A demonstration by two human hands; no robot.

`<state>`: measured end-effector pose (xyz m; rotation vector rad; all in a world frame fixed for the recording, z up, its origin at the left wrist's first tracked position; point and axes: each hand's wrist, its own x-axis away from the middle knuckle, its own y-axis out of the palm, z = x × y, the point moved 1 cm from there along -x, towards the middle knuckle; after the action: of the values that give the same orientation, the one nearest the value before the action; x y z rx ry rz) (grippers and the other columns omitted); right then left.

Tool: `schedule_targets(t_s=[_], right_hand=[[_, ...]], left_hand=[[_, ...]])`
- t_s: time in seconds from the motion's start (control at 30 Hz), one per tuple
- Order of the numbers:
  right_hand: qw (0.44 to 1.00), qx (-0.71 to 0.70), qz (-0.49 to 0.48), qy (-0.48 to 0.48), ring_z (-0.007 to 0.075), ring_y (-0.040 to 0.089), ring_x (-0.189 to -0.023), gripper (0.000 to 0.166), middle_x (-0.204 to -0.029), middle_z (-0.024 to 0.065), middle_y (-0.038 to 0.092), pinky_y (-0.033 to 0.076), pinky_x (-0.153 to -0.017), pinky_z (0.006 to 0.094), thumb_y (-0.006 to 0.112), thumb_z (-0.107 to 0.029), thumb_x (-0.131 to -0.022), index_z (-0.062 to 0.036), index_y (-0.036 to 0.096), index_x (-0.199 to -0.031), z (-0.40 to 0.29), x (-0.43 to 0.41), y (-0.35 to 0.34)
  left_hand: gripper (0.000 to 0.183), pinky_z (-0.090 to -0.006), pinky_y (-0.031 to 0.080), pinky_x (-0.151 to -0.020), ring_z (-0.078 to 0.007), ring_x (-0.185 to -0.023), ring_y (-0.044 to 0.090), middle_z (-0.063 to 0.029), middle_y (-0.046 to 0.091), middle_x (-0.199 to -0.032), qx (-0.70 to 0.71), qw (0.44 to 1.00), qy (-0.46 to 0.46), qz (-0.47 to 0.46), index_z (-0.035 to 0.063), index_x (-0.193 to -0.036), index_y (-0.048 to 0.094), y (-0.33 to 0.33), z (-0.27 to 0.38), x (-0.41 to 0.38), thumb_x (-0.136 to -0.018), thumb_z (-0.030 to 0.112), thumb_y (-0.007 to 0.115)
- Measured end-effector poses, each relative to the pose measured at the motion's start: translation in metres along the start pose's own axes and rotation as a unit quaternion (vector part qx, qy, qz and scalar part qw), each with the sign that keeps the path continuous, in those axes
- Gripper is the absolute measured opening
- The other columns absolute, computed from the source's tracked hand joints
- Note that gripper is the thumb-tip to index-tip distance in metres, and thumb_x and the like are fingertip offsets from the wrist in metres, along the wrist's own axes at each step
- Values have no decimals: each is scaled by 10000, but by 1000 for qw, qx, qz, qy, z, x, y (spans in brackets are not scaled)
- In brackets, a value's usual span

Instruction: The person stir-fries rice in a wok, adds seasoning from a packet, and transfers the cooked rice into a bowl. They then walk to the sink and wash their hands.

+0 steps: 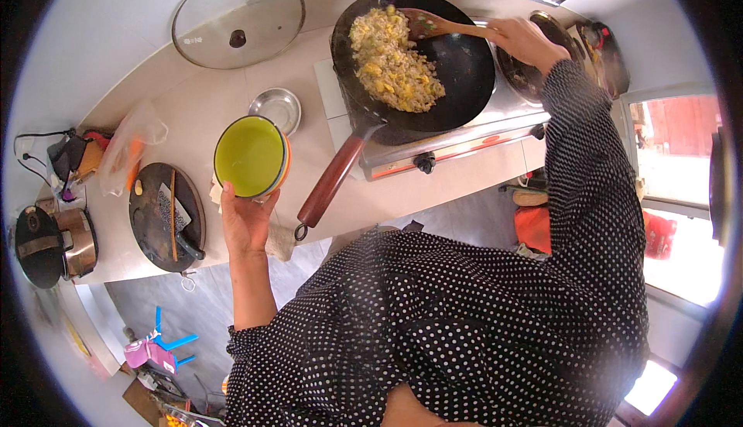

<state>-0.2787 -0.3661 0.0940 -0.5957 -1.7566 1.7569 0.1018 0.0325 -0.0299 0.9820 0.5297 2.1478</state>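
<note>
My left hand (248, 224) holds a green-lined bowl (249, 157) with a striped outside, its empty inside facing up, above the counter to the left of the wok's handle. In my right hand (525, 41) is the handle of a wooden spatula (432, 24). The spatula's blade touches the upper part of a heap of fried rice with egg (392, 64). That heap lies in the left half of a black wok (464, 78), which sits on a gas stove (400, 160). The wok's wooden handle (334, 180) points toward me.
Behind the bowl stands a small metal dish (281, 110). A glass lid (255, 17) leans at the back wall. Further left, a round cutting board (145, 229) bears a cleaver (174, 209) and chopsticks (173, 229), near a metal pot (79, 241). Another round lid (516, 73) is right of the wok.
</note>
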Motion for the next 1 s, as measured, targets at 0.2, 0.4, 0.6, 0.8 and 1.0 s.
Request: schedule_targets(t_s=[0.2, 0.4, 0.6, 0.8, 1.0], right_hand=[[989, 118, 28, -88, 353, 616, -761, 195, -832, 135, 627, 499, -673, 428, 573, -244, -908, -57, 585, -962, -32, -9, -19], [942, 305, 18, -141, 221, 643, -769, 164, -814, 55, 606, 521, -670, 346, 572, -191, -902, -102, 566, -1040, -51, 33, -37], [954, 284, 38, -89, 225, 638, -764, 251, -802, 56, 595, 521, -671, 332, 538, -216, -918, -116, 569, -1146, -66, 79, -59], [993, 120, -7, 21, 322, 641, -726, 258, -829, 158, 659, 511, -657, 417, 595, -228, -877, -68, 644, -1072, -35, 91, -54], [963, -98, -218, 123, 204, 580, -619, 279, -745, 106, 648, 455, -575, 330, 600, -260, -891, -4, 679, -971, -40, 70, -47]], left_hand=[[594, -494, 455, -957, -299, -1230, 468, -100, 438, -1377, -21, 999, 12, -26, 118, -1366, 400, -2, 0, 4, -887, 405, 602], [504, -459, 489, -924, -303, -1110, 570, -115, 548, -1282, 10, 1000, 24, -9, 97, -1313, 464, 11, -2, 6, -915, 383, 582], [483, -496, 480, -928, -285, -1105, 543, -125, 509, -1250, 41, 998, -14, -47, 83, -1286, 456, 20, -3, -17, -925, 381, 577], [490, -408, 543, -818, -242, -1011, 572, -125, 548, -1133, 79, 995, -49, -30, 56, -1232, 485, 30, 0, -30, -919, 422, 576], [515, -401, 535, -817, -236, -1003, 575, -112, 564, -1154, 60, 997, -55, -14, 66, -1235, 497, 20, 4, -34, -901, 445, 595]])
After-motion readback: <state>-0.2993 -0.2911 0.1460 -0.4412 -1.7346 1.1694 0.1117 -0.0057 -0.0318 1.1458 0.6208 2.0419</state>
